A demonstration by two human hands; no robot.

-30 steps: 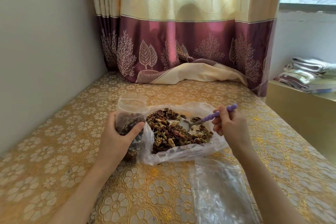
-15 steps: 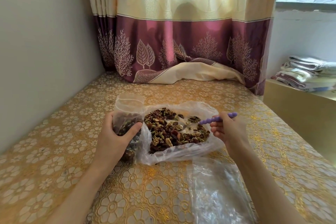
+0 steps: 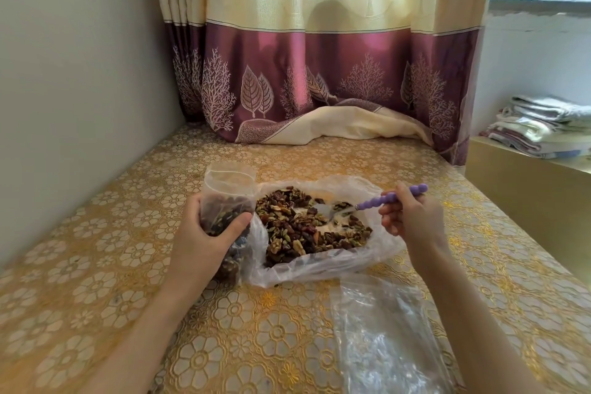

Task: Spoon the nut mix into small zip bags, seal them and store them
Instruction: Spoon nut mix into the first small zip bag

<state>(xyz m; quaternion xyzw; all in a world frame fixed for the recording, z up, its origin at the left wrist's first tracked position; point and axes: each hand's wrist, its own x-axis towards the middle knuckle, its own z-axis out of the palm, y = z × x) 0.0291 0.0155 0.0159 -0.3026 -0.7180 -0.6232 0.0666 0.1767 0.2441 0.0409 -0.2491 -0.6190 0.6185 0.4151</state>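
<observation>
Left hand [image 3: 204, 241] grips zip bag [image 3: 228, 198] beside nut mix [image 3: 307, 227].

clear glossy plastic zip bag [image 3: 228, 184], embossed shiny tablecloth [image 3: 128, 265], satin curtain [image 3: 319, 67]

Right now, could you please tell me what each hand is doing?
Left hand: closed around the small zip bag, holding it upright.
Right hand: closed on the purple spoon, its bowl in the nut mix.
</observation>
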